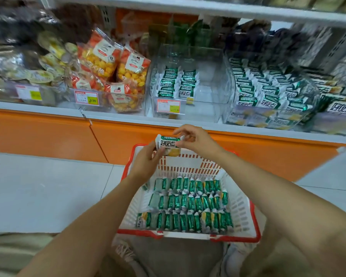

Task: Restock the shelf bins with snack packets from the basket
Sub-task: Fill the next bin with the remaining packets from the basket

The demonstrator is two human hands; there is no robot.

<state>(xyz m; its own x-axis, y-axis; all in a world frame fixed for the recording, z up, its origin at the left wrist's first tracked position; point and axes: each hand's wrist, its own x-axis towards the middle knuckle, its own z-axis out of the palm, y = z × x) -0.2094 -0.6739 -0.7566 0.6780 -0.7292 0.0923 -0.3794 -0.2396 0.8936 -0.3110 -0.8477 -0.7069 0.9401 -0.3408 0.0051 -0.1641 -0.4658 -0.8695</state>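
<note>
- Retail shop: a shelf [28,105] carries clear bins [208,96] of snack packets [268,90].
- Price labels [86,97] sit at the shelf's front edge.
- A red-rimmed shopping basket [240,206] stands below the shelf.

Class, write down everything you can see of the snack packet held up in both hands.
The snack packet is a small glossy wrapper, white with a green band along its top edge, bold dark characters across the middle and a yellow picture at its lower right corner. Its printed face is turned toward the camera. It is held above the far end of the basket, in front of the orange shelf front. The left hand grips its left end and the right hand pinches its right end.
</note>
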